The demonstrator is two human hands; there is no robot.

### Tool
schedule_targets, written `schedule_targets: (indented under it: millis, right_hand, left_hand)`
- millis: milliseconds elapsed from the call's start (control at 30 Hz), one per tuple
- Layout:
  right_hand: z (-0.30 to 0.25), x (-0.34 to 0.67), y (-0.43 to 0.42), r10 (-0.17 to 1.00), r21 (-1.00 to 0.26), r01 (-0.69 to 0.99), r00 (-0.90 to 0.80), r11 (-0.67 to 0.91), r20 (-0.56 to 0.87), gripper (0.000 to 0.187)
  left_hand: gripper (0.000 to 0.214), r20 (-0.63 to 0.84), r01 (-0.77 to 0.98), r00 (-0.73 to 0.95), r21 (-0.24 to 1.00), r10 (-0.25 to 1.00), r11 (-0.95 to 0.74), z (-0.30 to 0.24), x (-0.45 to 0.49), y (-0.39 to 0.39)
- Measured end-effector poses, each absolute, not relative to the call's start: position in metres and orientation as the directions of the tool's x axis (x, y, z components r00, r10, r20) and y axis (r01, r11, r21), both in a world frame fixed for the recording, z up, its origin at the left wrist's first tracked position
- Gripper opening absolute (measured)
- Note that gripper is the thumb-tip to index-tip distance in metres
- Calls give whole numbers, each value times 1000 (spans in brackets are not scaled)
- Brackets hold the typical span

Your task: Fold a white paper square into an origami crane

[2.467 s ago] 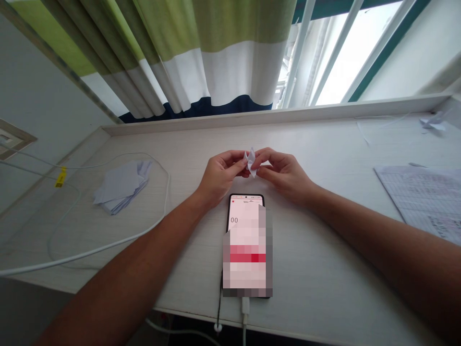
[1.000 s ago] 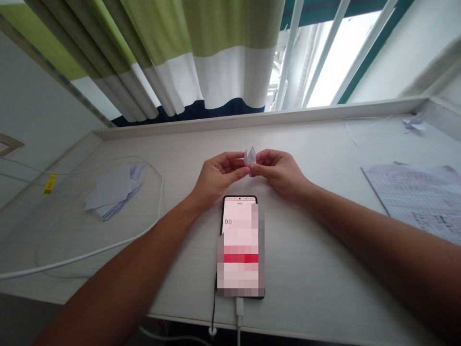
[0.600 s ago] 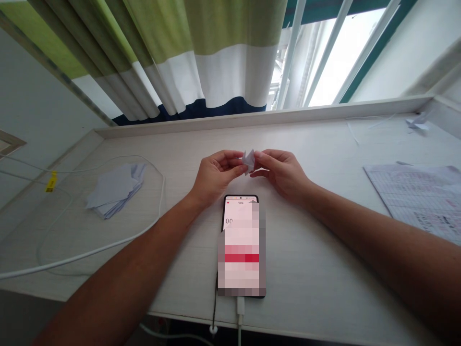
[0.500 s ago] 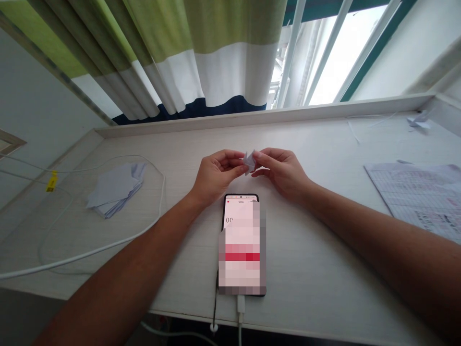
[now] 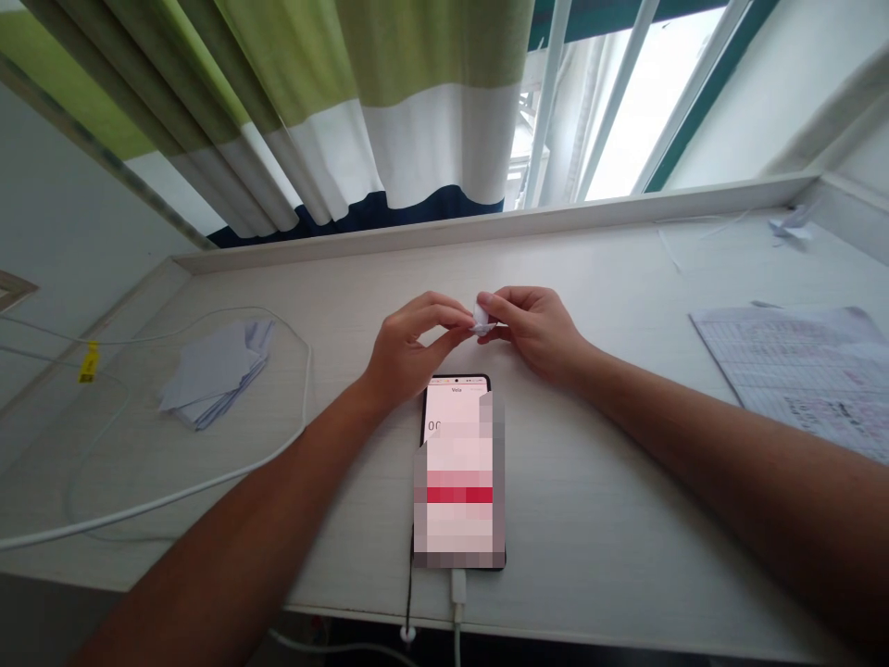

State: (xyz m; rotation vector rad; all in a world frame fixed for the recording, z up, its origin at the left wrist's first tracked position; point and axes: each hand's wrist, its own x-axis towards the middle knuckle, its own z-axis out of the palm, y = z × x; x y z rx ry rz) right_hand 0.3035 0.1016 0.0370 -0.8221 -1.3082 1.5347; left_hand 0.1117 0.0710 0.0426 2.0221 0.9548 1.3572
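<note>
A small piece of folded white paper [image 5: 481,320] is held up between my two hands, above the white desk [image 5: 583,519]. The thumb and fingers of my left hand [image 5: 417,341] pinch its left and lower side. My right hand [image 5: 532,324] grips its upper right part between thumb and fingers. The fingertips hide much of the folds, so the paper's exact shape is unclear. Just below the hands lies a phone [image 5: 458,463] with a lit, partly blurred screen and a white cable [image 5: 457,593] plugged into its lower end.
At the left is a stack of white paper sheets [image 5: 215,371], encircled by a white cord [image 5: 229,477] with a yellow tag [image 5: 88,361]. Written sheets [image 5: 798,361] lie at the right. A crumpled paper scrap [image 5: 792,225] sits in the far right corner. Curtains [image 5: 431,139] hang behind.
The folded paper has been turned in my fingers; a rounded white part now stands above a flatter lower edge. The view has shifted slightly, moving everything a little left.
</note>
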Motion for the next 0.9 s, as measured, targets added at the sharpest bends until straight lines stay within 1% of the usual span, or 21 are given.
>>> schedule_targets:
  millis: [133,200,300,367,433,500,567,600,667,733,900]
  right_hand:
    - [37,305,103,932,-976,-207,-363,-68,12,39]
    - [38,305,104,921,-978,-187,-388,-94,-15,37]
    - [39,305,103,910,-984,-138,-413,-109,-43,35]
    - [40,303,102,921,-991,-119,-390,-69,-17,31]
    - [40,302,99,946,-990,-135,-315,32,73,21]
    - [40,300,96,951,-974,-134,-230,182,209,16]
    - [40,300,93,917,-946,-70,-234,316,323,16]
    - [41,299,92,900,-936,-39,-262,350,348,18]
    - [40,299,90,889,-933,-14,-300,359,347,25]
    - [40,298,90,895,-942,-20,-306,335,325,32]
    - [38,298,90,903,-950,-8,-307,312,299,39]
  left_hand:
    - [4,619,376,319,612,717,-696,49,108,74]
    - [4,624,380,343,592,702,-711,50,107,75]
    - [5,599,311,358,647,716,-696,48,108,73]
    - [7,588,273,306,700,749,-660,44,112,70]
    - [10,559,243,203,766,804,-595,41,117,68]
    - [17,486,165,83,854,870,-493,37,122,68]
    - [25,410,38,-23,912,912,-409,35,125,71]
    - [28,375,-18,-47,926,926,-376,35,125,72]
    - [31,322,-101,-60,940,945,-326,35,126,74]
    - [33,292,-146,-45,944,955,-296,36,125,74]
    - [37,300,-145,-35,942,953,-301,35,126,74]
